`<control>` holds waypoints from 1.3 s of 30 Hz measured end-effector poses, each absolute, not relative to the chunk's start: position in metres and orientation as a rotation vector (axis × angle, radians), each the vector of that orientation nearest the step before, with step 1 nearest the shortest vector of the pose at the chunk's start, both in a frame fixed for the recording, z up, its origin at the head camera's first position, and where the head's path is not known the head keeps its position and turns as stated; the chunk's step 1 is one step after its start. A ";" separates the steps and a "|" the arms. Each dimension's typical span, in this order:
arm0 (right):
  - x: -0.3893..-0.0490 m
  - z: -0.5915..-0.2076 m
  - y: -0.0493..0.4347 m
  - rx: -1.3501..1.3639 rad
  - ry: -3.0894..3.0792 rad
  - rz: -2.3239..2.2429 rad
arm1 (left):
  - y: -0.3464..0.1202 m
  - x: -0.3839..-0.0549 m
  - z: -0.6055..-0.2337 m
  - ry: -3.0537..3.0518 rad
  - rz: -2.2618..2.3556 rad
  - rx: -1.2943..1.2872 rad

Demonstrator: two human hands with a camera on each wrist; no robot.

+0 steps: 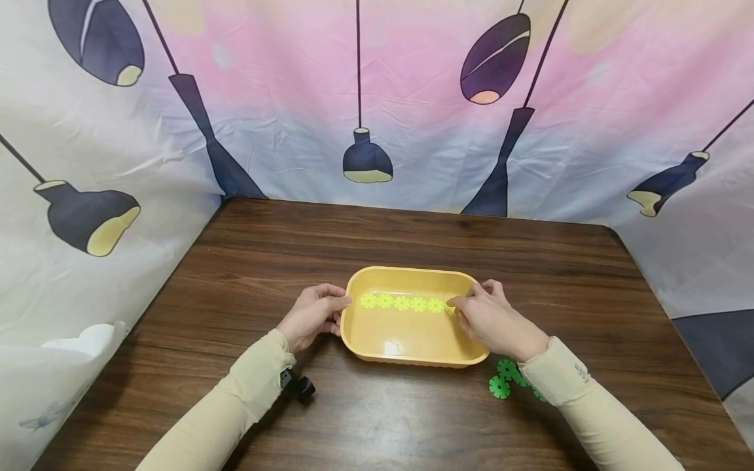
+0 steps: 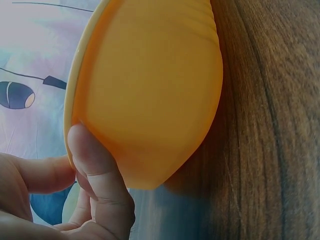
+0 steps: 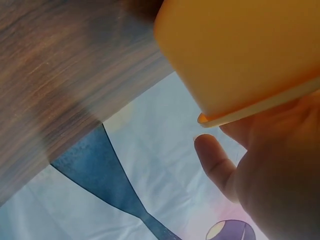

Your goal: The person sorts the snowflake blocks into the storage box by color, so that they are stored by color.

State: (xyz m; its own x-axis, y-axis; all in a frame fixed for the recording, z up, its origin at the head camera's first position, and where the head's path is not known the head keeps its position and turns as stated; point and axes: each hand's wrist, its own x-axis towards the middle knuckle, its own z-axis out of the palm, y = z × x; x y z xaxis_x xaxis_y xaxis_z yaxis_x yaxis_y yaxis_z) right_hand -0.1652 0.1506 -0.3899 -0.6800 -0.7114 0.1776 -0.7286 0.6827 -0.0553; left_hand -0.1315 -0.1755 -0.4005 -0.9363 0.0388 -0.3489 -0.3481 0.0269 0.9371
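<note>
A yellow tray (image 1: 406, 337) lies on the table, its outer wall (image 2: 155, 90) filling much of the left wrist view. Several yellow snowflake-shaped discs (image 1: 402, 303) form a row on its floor. My left hand (image 1: 309, 317) pinches the tray's left rim between thumb and finger. Over the right rim reaches my right hand (image 1: 495, 320), with an extended finger at the row's rightmost disc, which that fingertip partly hides. In the right wrist view, another digit of the right hand (image 3: 270, 165) stands outside the rim, a little apart from it.
Several green snowflake-shaped discs (image 1: 499, 387) lie on the wooden table (image 1: 377, 418), partly behind the right sleeve. A small black object (image 1: 305, 390) is beside the left cuff. A printed curtain (image 1: 294, 98) hangs behind the table and along its sides.
</note>
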 end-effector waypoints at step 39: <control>-0.153 -0.375 0.249 0.761 -3.265 0.347 | -0.176 -0.129 -0.399 2.042 1.984 -0.307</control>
